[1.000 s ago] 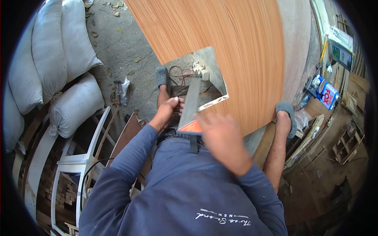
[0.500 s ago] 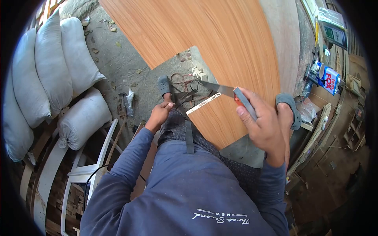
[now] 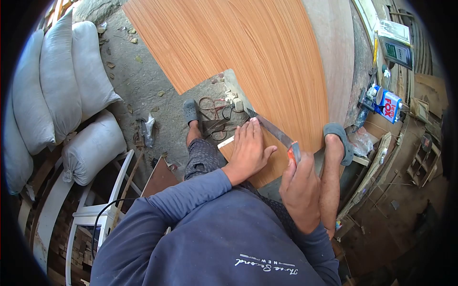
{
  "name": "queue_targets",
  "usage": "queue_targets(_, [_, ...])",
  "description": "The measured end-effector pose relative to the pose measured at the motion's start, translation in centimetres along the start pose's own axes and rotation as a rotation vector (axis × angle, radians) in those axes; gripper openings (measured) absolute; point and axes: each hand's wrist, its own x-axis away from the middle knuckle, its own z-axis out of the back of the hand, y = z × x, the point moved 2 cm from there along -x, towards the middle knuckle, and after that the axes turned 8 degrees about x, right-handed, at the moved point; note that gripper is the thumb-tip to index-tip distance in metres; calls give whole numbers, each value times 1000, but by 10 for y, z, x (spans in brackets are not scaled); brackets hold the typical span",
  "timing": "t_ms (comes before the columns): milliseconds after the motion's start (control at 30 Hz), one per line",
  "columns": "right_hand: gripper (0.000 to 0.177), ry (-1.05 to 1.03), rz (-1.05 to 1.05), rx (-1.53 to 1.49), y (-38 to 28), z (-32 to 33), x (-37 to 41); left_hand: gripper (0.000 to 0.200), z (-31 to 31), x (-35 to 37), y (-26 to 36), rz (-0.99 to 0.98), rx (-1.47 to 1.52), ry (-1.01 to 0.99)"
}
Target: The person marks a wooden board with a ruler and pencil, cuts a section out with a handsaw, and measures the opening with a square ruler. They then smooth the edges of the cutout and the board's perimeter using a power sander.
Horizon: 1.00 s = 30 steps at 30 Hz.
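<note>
My right hand [image 3: 301,193] is closed around the grey-and-orange handle of a handsaw [image 3: 273,127]. Its long blade slants up and left across the wood-grain panel [image 3: 229,43], with the tip near the notch in that panel. My left hand [image 3: 249,151] lies flat on the narrower part of the panel, fingers stretched out beside the blade. Under that palm, part of the panel and most of its pale cut edge are hidden. The teeth of the saw are too small to make out.
A white power strip [image 3: 234,99] with cords lies on the concrete floor [image 3: 138,66] inside the notch. White sacks [image 3: 59,86] are piled at left above a white frame [image 3: 98,213]. A blue-and-white can [image 3: 389,104] stands at right among scrap wood. My sandaled feet flank the panel.
My left hand has come across from beside my knee and now lies flat on the panel. The handsaw has tilted more steeply and dropped lower with my right hand.
</note>
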Motion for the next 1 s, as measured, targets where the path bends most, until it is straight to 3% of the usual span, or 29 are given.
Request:
queue_targets(100, [29,-9,42,-15,6,-14,2,91,-20,-11,-14,156,183,-69])
queue_targets(300, [25,-49,-57,-55,3,-18,-12,81,-16,-21,-24,178,109,-198])
queue_targets(500, [20,-63,-8,-10,-13,-16,-47,69,-26,-19,-34,141,129,-128])
queue_targets(833, [18,-105,63,45,-26,-24,-96,75,-35,-29,-44,227,161,-270])
queue_targets(1000, [19,-11,46,59,-29,3,-66,83,-23,-11,-35,86,189,6])
